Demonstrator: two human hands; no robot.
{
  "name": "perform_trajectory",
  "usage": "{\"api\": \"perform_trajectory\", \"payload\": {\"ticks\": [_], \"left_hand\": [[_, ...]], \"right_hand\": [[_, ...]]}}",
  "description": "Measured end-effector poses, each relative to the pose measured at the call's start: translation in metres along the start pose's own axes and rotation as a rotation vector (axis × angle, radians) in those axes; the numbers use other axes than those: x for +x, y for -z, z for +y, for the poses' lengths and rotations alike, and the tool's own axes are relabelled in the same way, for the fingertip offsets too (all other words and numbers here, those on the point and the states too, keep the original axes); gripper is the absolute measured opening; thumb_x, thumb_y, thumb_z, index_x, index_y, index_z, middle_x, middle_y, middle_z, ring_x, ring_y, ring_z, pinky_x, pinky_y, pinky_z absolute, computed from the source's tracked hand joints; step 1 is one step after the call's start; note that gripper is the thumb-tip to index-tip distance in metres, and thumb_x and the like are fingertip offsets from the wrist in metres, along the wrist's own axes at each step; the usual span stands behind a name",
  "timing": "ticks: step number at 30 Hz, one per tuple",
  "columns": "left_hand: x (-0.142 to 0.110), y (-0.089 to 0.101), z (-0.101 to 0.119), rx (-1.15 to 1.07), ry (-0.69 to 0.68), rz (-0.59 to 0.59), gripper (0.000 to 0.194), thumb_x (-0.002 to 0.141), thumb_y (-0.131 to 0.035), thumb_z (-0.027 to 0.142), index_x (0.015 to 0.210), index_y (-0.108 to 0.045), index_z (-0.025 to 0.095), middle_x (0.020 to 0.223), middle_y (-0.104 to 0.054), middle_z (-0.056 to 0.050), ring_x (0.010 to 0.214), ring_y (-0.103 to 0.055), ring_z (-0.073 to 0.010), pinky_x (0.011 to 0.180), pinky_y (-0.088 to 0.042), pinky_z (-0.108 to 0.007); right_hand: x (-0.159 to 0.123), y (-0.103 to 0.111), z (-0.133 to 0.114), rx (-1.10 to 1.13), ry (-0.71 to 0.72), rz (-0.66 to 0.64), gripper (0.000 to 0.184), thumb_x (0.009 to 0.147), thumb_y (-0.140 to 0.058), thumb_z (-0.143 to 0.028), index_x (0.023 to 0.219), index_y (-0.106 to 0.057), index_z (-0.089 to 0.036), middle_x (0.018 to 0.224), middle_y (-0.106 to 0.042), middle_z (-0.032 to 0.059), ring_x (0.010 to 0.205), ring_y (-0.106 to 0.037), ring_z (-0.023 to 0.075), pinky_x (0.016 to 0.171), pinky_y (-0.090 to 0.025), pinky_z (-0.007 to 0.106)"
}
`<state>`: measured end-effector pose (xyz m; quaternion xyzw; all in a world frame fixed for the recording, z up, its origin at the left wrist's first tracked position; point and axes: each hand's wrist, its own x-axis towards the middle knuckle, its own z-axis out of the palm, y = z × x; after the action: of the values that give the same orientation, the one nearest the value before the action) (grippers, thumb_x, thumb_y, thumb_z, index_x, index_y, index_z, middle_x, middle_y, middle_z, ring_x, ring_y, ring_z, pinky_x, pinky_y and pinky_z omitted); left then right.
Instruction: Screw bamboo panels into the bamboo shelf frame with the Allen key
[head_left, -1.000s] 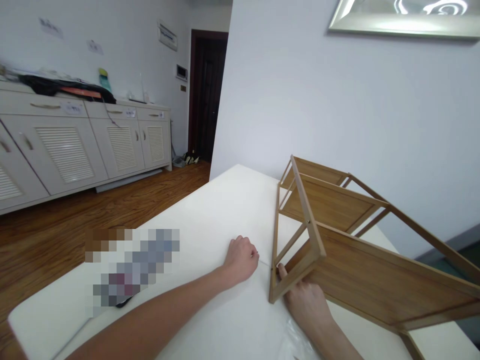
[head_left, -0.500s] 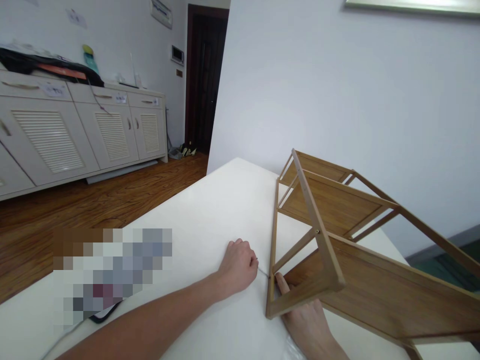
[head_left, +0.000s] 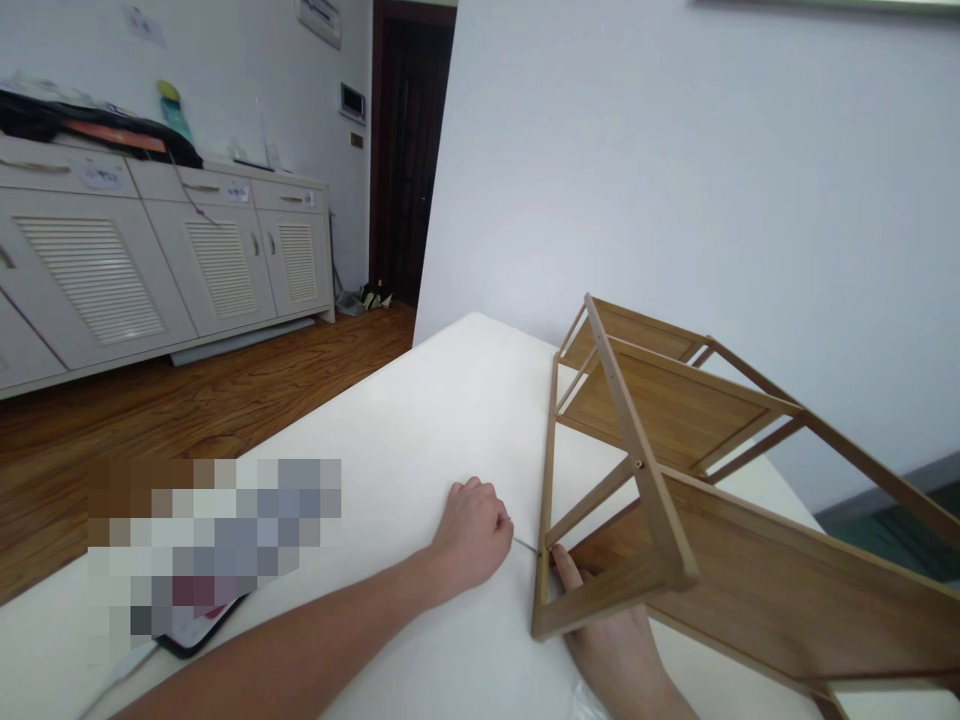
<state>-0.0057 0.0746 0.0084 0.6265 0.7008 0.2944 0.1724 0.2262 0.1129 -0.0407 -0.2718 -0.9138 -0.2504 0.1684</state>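
Note:
My left hand [head_left: 474, 533] is a closed fist around a tool with a thin metal shaft [head_left: 526, 546]. Its handle is hidden in the fist, so I cannot tell which kind of tool it is. The shaft's tip meets the near side rail of a brown wooden shelf rack [head_left: 765, 560], which lies tilted on the white table [head_left: 420, 440]. My right hand [head_left: 619, 650] reaches under the rack's end bar and grips the frame, one finger against the inside of that rail by the tool's tip. Its other fingers are mostly hidden.
A phone [head_left: 196, 632] with a white cable lies left of my forearm, partly blurred out. Clear plastic [head_left: 589, 703] is at the front edge of the view. The wall [head_left: 675, 160] stands behind the rack. A white cabinet [head_left: 225, 230] is across the wooden floor at left.
The view has shifted slightly. Both hands, the tool and the rack keep practically the same places; the left fist may have turned a little.

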Motion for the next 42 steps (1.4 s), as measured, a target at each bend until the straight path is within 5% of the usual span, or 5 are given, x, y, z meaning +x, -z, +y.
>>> {"api": "perform_trajectory", "payload": {"ticks": [20,31,42], "left_hand": [[-0.007,0.001,0.003,0.008,0.032,-0.003,0.027,0.084,-0.047,0.017,0.065,-0.067,0.019,0.084,-0.066,-0.007,0.093,-0.053,-0.023,0.083,-0.033,-0.039],[-0.006,0.0,0.0,0.029,-0.011,-0.01,0.022,0.08,-0.052,0.018,0.062,-0.065,0.019,0.08,-0.067,-0.007,0.091,-0.054,-0.0239,0.081,-0.034,-0.04],[-0.005,0.003,-0.009,-0.074,-0.102,-0.04,0.017,0.075,-0.059,0.023,0.059,-0.065,0.02,0.074,-0.068,-0.002,0.082,-0.056,-0.0204,0.079,-0.034,-0.037]], "right_hand": [[0.008,0.01,-0.003,0.052,-0.025,-0.028,0.059,0.07,-0.047,-0.006,0.127,-0.058,-0.013,0.081,-0.074,0.0094,0.065,-0.066,0.0204,0.066,-0.052,0.028],[0.019,0.034,-0.004,0.059,-0.023,-0.152,0.058,0.071,-0.049,-0.006,0.127,-0.06,-0.016,0.089,-0.075,0.0094,0.067,-0.068,0.0194,0.066,-0.053,0.026],[0.021,0.034,-0.005,0.028,-0.013,-0.116,0.052,0.071,-0.049,-0.005,0.121,-0.062,-0.013,0.087,-0.075,0.0088,0.063,-0.068,0.0199,0.062,-0.052,0.026]]}}
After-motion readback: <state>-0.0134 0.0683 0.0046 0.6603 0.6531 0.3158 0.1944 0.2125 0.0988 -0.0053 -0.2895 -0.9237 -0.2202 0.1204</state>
